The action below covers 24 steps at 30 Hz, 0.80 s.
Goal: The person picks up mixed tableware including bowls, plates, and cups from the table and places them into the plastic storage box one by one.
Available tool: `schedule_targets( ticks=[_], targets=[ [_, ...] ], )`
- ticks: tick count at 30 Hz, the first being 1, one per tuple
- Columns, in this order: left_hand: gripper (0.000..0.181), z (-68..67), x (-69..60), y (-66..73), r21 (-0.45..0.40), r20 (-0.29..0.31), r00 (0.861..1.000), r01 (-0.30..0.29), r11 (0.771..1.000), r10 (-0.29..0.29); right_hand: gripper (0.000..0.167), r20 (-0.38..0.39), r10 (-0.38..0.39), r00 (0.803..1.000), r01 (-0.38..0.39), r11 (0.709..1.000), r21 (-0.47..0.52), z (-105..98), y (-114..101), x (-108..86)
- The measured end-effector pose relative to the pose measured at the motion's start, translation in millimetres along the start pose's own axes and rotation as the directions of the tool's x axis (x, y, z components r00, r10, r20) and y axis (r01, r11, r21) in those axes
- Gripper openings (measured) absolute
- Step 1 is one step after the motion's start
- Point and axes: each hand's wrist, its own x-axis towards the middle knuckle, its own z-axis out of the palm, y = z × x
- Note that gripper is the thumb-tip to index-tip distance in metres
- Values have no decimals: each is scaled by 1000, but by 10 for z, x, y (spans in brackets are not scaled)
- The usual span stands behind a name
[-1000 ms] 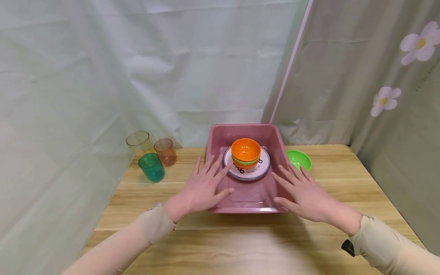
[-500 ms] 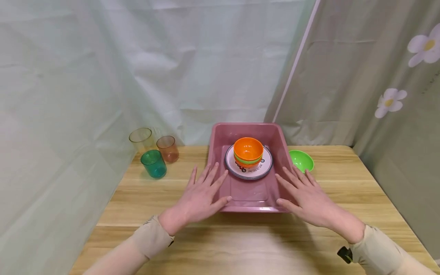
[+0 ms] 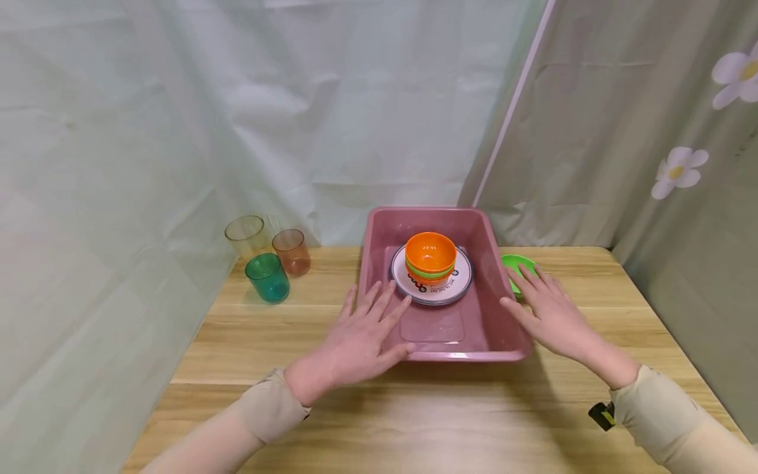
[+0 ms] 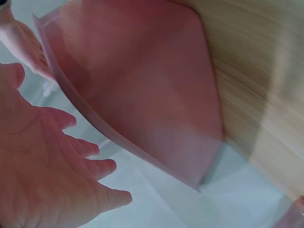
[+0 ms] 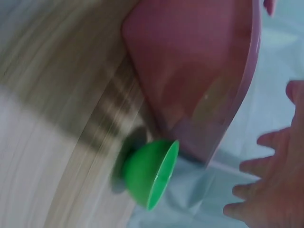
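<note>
My left hand (image 3: 355,343), fingers spread and nearly straight, is over the near left side of a pink basin (image 3: 431,329). Stacked orange and green bowls (image 3: 430,253) rest on white plates (image 3: 460,284) inside the basin. My right hand (image 3: 553,315) hovers at the basin's right side, its fingertips overlapping a green bowl (image 3: 514,263) in the head view. In the right wrist view the green bowl (image 5: 148,173) stands on the table, with a gap between it and my right hand (image 5: 278,175). The left wrist view shows my left hand (image 4: 52,166) holding nothing beside the basin (image 4: 142,90).
At the back left of the wooden table (image 3: 237,355) stand a teal cup (image 3: 269,282), a reddish cup (image 3: 293,253) and a yellowish cup (image 3: 245,232). Pale curtains (image 3: 379,118) hang behind the table and along both sides.
My right hand has moved right, from the basin's edge to over the green bowl. My left hand has shifted slightly to the right. The basin and its dishes keep their arrangement.
</note>
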Motion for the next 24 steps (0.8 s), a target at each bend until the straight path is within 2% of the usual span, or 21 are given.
schedule_targets(
  ticks=[5, 8, 15, 19, 24],
  targets=[
    [84, -34, 31, 107, 16, -4, 997, -72, 997, 72, 72, -56, 79, 995, -75, 994, 78, -83, 283, 116],
    [84, -54, 47, 174, 10, 3, 993, -116, 993, 116, 73, -54, 119, 991, -111, 986, 123, -94, 454, 161],
    [83, -155, 146, 342, -7, 49, 973, -224, 975, 224, 76, 51, 206, 977, -212, 962, 175, -91, 737, 274],
    [83, -208, 257, 479, 39, 78, 954, -293, 955, 290, 81, 154, 271, 950, -303, 918, 257, -72, 853, 349],
    [83, -256, 403, 670, 93, 107, 929, -363, 927, 354, 81, 245, 340, 908, -413, 823, 389, -25, 950, 396]
  ],
)
